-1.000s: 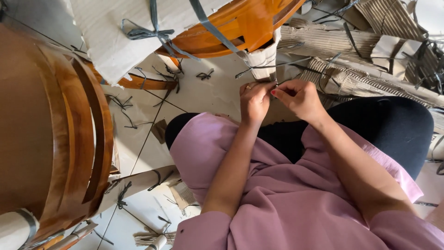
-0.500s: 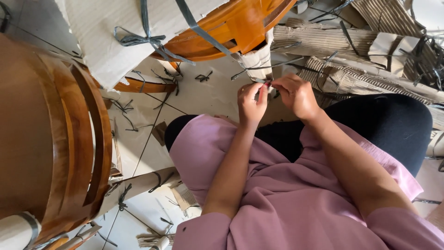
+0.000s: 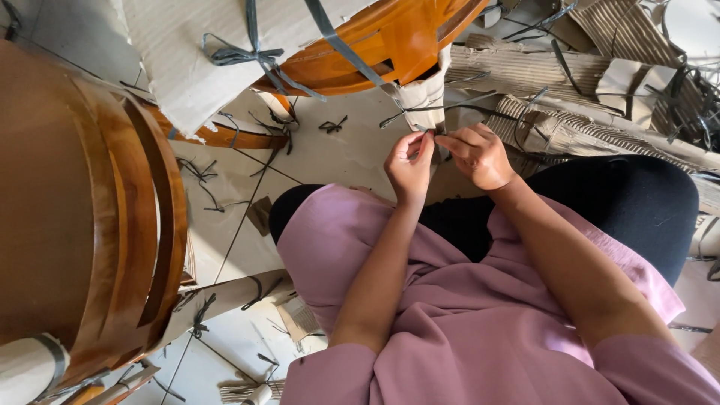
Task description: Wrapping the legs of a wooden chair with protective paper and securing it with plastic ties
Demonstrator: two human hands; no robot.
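Strap (image 3: 431, 132): thin dark-grey band, caught between both hands just in front of the person's lap. It leads up and away to the wrapped leg (image 3: 424, 94), a chair leg bound in pale paper, directly above the fingers.

Left hand (image 3: 409, 161): fingers curled, thumb and fingertips pinching the strap's near end; wrist bent upward.

Right hand (image 3: 476, 154): just beside the left, nearly touching it, fingertips closed on the same strap from the other side. The exact grip is too small to make out.

Chair (image 3: 382, 37): polished orange-brown wood, tilted on the floor, partly covered by cardboard sheet (image 3: 187, 60) and crossed by more grey straps, one tied in a bow (image 3: 247, 56).

Person: seated, pink top (image 3: 465, 322), black trousers (image 3: 630, 202), bare forearms reaching forward.

Corrugated cardboard (image 3: 570, 90): crumpled heap to the right of the hands, with loose straps running across it.

Second chair (image 3: 82, 210): same wood, curved back slats, filling the left side, well apart from the hands; its legs are paper-wrapped and tied.

Floor (image 3: 330, 142): pale tiles, strewn with short strap offcuts (image 3: 332, 124) and scraps of cardboard, the nearest ones lying left of the left hand.
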